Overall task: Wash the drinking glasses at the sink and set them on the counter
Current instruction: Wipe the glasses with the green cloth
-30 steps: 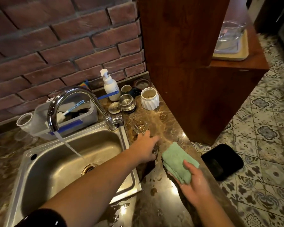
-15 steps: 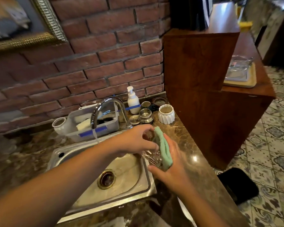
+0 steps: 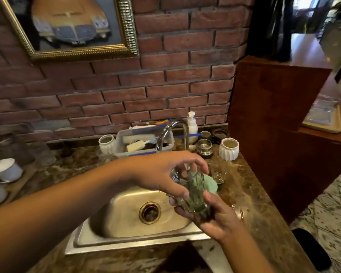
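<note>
**Head view: glass and cloth held over the sink's right edge**

Head camera looks down on both hands meeting above the right side of the steel sink (image 3: 114, 211). The right hand (image 3: 218, 219) cups a ribbed drinking glass (image 3: 193, 196) from below, fingers closed around its base. The left hand (image 3: 161, 172) reaches over from above, fingertips curled at the glass's rim. A green cloth (image 3: 210, 184) shows through and behind the glass; whether it is stuffed inside or only pressed against the far side cannot be told, since the clear walls and motion blur smear the two together. Which hand grips the cloth is hidden too.

A second clear glass (image 3: 219, 175) stands on the brown marble counter (image 3: 264, 213) just right of the hands, faint against the stone. The faucet (image 3: 173, 133) rises behind the left hand, its base hidden by it.
</note>
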The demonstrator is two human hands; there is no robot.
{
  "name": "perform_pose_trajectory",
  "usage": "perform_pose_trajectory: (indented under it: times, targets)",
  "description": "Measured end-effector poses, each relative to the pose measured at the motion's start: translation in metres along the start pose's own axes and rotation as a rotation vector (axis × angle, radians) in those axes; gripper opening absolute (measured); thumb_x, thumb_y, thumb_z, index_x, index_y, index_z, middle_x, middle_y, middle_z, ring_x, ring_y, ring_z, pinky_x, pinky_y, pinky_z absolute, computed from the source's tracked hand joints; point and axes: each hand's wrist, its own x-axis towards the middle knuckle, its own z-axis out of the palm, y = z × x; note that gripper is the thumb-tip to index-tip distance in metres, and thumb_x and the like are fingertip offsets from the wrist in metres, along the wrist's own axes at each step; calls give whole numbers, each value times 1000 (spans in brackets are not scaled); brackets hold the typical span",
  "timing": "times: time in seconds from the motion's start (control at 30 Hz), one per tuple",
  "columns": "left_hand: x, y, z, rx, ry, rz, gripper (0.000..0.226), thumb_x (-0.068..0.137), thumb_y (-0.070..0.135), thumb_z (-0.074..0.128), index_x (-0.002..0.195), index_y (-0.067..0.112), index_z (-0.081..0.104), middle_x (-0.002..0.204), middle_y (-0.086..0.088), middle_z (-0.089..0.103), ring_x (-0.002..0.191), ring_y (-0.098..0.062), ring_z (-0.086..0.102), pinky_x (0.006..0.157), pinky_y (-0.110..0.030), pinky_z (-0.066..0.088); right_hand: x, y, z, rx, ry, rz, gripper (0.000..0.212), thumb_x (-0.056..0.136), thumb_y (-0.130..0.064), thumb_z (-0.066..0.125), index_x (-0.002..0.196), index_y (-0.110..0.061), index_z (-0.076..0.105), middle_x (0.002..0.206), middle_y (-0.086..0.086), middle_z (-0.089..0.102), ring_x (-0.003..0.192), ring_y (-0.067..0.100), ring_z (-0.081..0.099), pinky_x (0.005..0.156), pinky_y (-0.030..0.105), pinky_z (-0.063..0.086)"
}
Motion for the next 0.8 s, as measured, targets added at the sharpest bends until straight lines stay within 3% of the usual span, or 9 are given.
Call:
perform_pose_trajectory:
  times: [0.07,0.13,0.2,0.3,0.43,0.53,0.6,0.7,0.8]
  targets:
    - [-14,-5,-9,60,-28,19,59,81,22,73,134,33,52,138,1,48,120,-17,51,96,-31,53,4,14,11,6,17,21,70,62,-18,96,124,-2,69,114,27,71,99,45,72,78,46,62]
    - [-28,-15,-18,73,-41,10,59,84,17,75,137,32,51,142,3,46,128,-16,47,102,-41,51,11,24,24,-8,78,22,86,58,-19,97,133,-3,59,113,27,71,96,44,73,71,41,63]
    - [-41,-26,-22,4,-8,-18,58,89,17,71,140,34,50,147,8,41,136,-13,40,103,-38,52,20,32,36,-105,117,-45,87,64,-18,94,138,-8,50,114,26,70,93,41,73,71,39,63]
    - [-54,-40,-11,-76,243,-76,49,88,33,63,135,44,53,145,11,43,133,-7,43,107,-34,45,36,38,47,-414,261,-247,71,75,-5,79,140,-13,51,121,22,70,100,38,71,78,40,61]
    - [-48,-46,5,-103,565,-236,37,96,37,55,132,28,57,126,-4,59,105,-15,59,93,-41,54,52,44,57,-821,395,-452,80,68,-4,83,138,-23,50,121,-5,72,112,15,70,85,23,57]
    - [-43,-48,5,-80,649,-358,31,100,48,49,117,26,62,106,0,66,94,-15,63,77,-39,54,58,60,64,-1026,464,-533,90,67,-21,86,145,-30,41,129,-6,65,121,15,64,99,40,55]
    - [-43,-50,5,-88,681,-380,33,99,55,46,106,26,61,91,4,64,82,-11,60,62,-31,44,60,66,67,-1124,508,-542,92,67,-33,85,146,-36,38,134,-8,61,126,14,60,102,47,52]
    - [-46,-53,7,-122,740,-329,27,96,51,51,97,26,60,82,6,60,75,-12,57,58,-31,42,60,61,71,-1005,467,-473,93,62,-33,86,143,-36,42,129,-11,65,122,11,63,100,39,55]
    - [-56,-52,11,-176,783,-165,32,81,50,52,97,25,63,85,9,58,80,-12,57,67,-34,49,59,50,76,-774,343,-357,80,60,-21,87,133,-31,57,122,-2,72,111,20,70,83,32,60]
